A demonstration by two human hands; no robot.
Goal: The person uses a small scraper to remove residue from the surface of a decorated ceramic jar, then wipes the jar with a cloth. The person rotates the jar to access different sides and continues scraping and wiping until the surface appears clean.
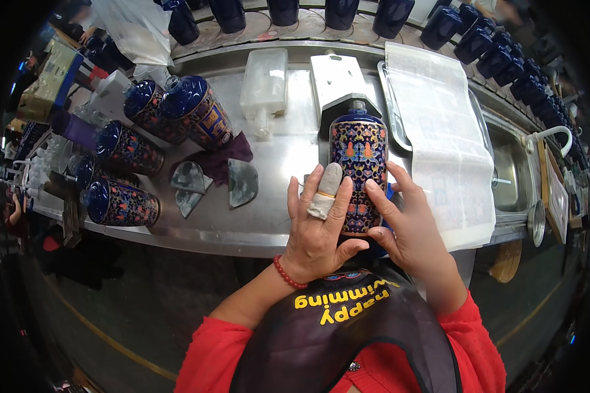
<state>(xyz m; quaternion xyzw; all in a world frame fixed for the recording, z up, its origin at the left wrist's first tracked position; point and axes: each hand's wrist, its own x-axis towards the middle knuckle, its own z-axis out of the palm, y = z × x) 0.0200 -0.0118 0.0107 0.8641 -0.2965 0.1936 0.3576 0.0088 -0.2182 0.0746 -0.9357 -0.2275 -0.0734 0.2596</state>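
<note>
In front of me is a dark blue bottle (358, 147) with a short neck, covered in a colourful flower pattern. My left hand (318, 232) lies along its lower left side, fingers stretched and spread. A grey cloth cover with a yellow band wraps one of that hand's fingers. My right hand (410, 223) cups the lower right side, its thumb and forefinger on the pattern and other fingers partly hidden. A black angular piece (334, 105) shows behind the bottle's neck; how it bears the bottle is hidden.
Several patterned blue bottles (200, 114) lean at the left, near a purple cloth (236, 150) and dark flat pieces (242, 183). A clear bottle (263, 85) lies farther back. White printed sheets (446, 131) cover the right, beside a sink (511, 170). Plain blue bottles (341, 13) line the back.
</note>
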